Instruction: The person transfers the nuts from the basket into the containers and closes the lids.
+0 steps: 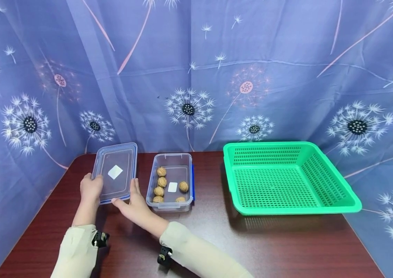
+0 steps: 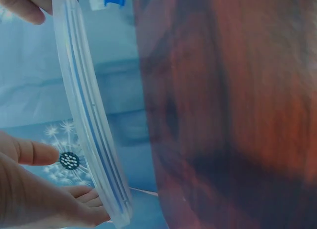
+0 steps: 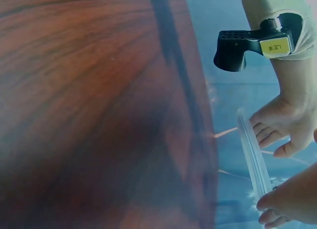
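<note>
A clear plastic lid with a blue rim and a white label is held between both hands, just left of the open clear container. My left hand grips the lid's left near edge, thumb on top; in the left wrist view its fingers pinch the lid's rim. On the other side my right hand holds the right edge and near corner. The right wrist view shows the lid edge-on between both hands. Several walnuts lie in the container.
A large empty green mesh basket sits on the right half of the dark wooden table. A blue dandelion-print cloth closes off the back and sides. The container's blue clip is on its right side.
</note>
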The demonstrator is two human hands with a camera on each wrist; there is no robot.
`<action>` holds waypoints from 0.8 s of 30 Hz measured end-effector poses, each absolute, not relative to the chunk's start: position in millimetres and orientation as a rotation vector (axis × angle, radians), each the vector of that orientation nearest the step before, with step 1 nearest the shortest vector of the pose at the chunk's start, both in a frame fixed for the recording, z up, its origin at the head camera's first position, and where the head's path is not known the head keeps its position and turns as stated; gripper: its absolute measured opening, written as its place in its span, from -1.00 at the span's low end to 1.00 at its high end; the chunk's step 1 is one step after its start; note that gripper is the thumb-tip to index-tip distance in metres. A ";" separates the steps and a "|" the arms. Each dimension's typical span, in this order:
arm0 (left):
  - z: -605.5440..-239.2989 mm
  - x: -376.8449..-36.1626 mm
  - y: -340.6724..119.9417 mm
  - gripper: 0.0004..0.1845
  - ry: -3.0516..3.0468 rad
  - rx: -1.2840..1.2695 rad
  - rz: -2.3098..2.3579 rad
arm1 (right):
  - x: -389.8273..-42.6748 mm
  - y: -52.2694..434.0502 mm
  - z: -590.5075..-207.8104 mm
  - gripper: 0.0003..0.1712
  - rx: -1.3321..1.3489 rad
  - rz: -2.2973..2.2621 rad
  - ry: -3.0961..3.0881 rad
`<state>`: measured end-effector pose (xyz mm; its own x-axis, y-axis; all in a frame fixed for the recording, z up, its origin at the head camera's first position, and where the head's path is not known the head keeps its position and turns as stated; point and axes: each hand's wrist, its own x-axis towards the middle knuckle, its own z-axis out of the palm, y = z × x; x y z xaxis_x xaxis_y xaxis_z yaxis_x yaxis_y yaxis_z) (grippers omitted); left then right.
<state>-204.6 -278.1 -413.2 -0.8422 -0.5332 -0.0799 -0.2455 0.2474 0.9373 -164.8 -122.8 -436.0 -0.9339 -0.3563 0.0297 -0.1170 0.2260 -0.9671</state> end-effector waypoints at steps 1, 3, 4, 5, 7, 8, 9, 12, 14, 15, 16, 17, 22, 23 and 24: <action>-411.6 -204.6 -276.5 -0.35 -2.246 0.723 -1.651 | -165.3 -121.7 -435.0 -0.02 -0.458 -1.793 2.297; -408.5 -205.3 -273.0 -0.36 -2.209 0.725 -1.691 | -166.9 -119.0 -433.2 -0.04 -0.470 -1.816 2.302; -406.7 -205.6 -270.9 -0.36 -2.185 0.722 -1.713 | -167.8 -117.3 -432.2 -0.04 -0.477 -1.829 2.307; -405.0 -205.8 -268.8 -0.36 -2.171 0.720 -1.724 | -168.8 -115.4 -431.1 -0.05 -0.482 -1.843 2.313; -401.5 -206.2 -264.3 -0.36 -2.149 0.710 -1.742 | -170.9 -111.6 -429.4 -0.06 -0.491 -1.866 2.336; -400.2 -206.7 -262.2 -0.37 -2.142 0.701 -1.745 | -171.8 -109.5 -428.2 -0.07 -0.492 -1.874 2.353; -398.8 -206.7 -259.7 -0.37 -2.135 0.692 -1.751 | -172.4 -107.1 -427.0 -0.08 -0.491 -1.880 2.367; -396.4 -209.0 -251.5 -0.37 -2.109 0.666 -1.778 | -174.3 -99.5 -423.2 -0.11 -0.506 -1.903 2.418; -395.2 -210.7 -245.7 -0.36 -2.075 0.648 -1.806 | -174.8 -94.6 -421.1 -0.15 -0.514 -1.911 2.449; -394.4 -211.5 -242.5 -0.36 -2.054 0.642 -1.826 | -174.8 -92.1 -420.4 -0.17 -0.518 -1.915 2.462; -393.8 -212.2 -239.8 -0.36 -2.034 0.638 -1.840 | -174.7 -90.2 -419.7 -0.19 -0.519 -1.915 2.482; -393.2 -212.8 -237.0 -0.36 -2.014 0.628 -1.854 | -174.8 -88.2 -419.1 -0.21 -0.522 -1.919 2.493; -391.6 -214.3 -223.4 -0.38 -1.969 0.594 -1.856 | -175.2 -78.3 -416.4 -0.28 -0.480 -1.960 2.560; -391.5 -214.5 -220.7 -0.38 -1.963 0.587 -1.853 | -175.9 -76.6 -416.2 -0.28 -0.479 -1.978 2.572; -391.5 -214.7 -217.9 -0.38 -1.956 0.582 -1.854 | -176.1 -74.8 -415.5 -0.29 -0.475 -1.991 2.586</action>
